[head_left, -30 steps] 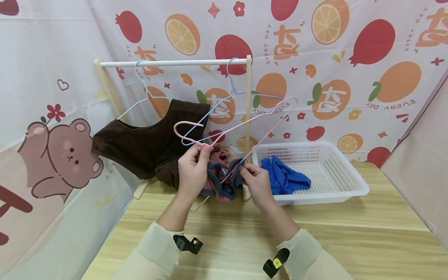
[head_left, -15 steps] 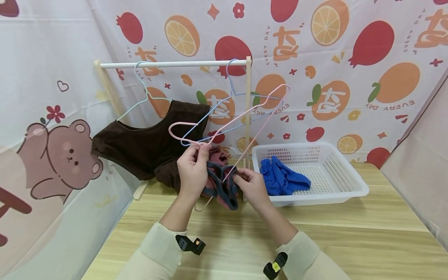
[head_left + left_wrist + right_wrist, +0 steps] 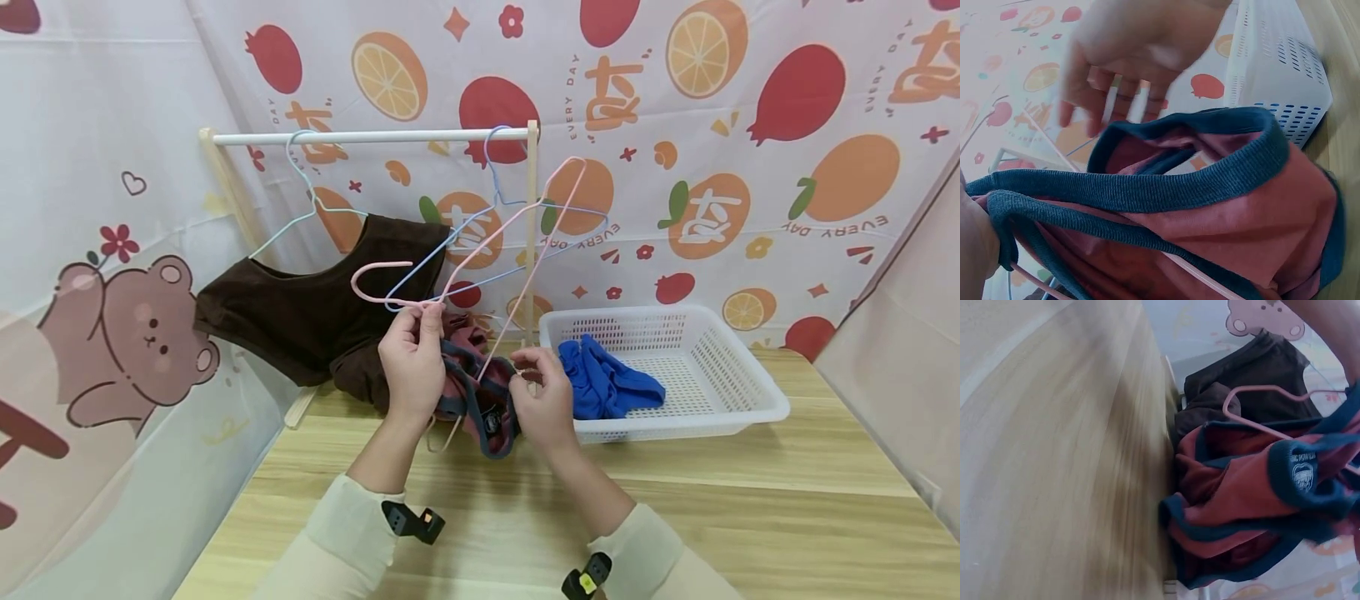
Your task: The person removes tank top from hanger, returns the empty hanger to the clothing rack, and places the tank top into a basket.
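Note:
With my left hand (image 3: 412, 367) I pinch a pink clothes hanger (image 3: 386, 264) at its neck, the hook pointing left and one arm slanting up to the right. A red top with dark teal ribbed trim (image 3: 1260, 219) hangs below, and the lower arm of the hanger passes through its opening. In the left wrist view its trim bunches right at my left hand. My right hand (image 3: 546, 408) is beside the top's right edge, fingers loosely bent and holding nothing. A label on the trim shows in the right wrist view.
Behind the hands stands a rack with a white bar (image 3: 405, 135). A dark brown sleeveless top (image 3: 315, 312) hangs there on a mint hanger, beside a bare blue hanger (image 3: 487, 152). At right, a white basket (image 3: 675, 429) holds a blue garment (image 3: 611, 383) on the wooden table (image 3: 825, 475).
The pink hanger has turned more upright, its far end swinging up and left. My right hand has let go of the top's trim, and the opening hangs lower.

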`<state>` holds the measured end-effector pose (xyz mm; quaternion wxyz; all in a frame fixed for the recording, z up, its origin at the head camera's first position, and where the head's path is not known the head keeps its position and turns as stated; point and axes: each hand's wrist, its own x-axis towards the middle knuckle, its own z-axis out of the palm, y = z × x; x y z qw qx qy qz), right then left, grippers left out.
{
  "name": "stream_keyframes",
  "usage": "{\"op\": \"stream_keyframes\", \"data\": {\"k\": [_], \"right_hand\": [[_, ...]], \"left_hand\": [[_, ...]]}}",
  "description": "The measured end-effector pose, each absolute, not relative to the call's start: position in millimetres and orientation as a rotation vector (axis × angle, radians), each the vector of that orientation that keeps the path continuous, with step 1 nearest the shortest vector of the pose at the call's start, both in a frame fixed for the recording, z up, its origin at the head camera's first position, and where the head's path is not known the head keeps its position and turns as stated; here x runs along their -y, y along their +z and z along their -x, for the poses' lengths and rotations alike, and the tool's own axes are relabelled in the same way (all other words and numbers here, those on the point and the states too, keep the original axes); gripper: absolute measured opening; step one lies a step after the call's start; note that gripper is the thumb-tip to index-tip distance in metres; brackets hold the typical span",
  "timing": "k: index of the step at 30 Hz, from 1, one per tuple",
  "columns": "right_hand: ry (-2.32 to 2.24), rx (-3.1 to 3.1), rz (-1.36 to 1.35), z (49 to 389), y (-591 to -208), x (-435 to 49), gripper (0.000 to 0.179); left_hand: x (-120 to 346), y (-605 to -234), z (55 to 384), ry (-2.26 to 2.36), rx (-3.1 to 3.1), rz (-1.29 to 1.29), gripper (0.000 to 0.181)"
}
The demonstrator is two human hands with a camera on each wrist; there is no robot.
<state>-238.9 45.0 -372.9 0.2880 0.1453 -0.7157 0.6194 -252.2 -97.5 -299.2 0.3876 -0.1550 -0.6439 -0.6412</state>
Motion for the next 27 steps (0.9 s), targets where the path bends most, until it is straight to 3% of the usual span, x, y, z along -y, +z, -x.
{"op": "stream_keyframes", "data": {"k": [5, 10, 15, 22, 27], "right_hand": [[1.425, 1.861, -0.637, 242.7, -380.2, -39.1, 0.017], [1.316, 1.909, -0.772, 243.2, -383.0, -33.3, 0.027], [1.339, 1.984, -0.761, 242.5, -383.0, -28.7, 0.030], [1.540, 2.019, -0.684, 243.7, -383.1, -23.1, 0.013], [1.714, 2.035, -0.579, 245.9, -383.1, -24.7, 0.012]], "left_hand": [[94.3, -300.8, 253.9, -1.627, 1.629, 0.394, 0.020], [91.2, -301.5, 253.5, -1.640, 1.624, 0.402, 0.020], [89.3, -303.2, 253.0, -1.665, 1.639, 0.415, 0.020], [87.8, -304.2, 252.0, -1.657, 1.637, 0.446, 0.021], [87.6, -303.7, 254.3, -1.674, 1.612, 0.465, 0.022]]}}
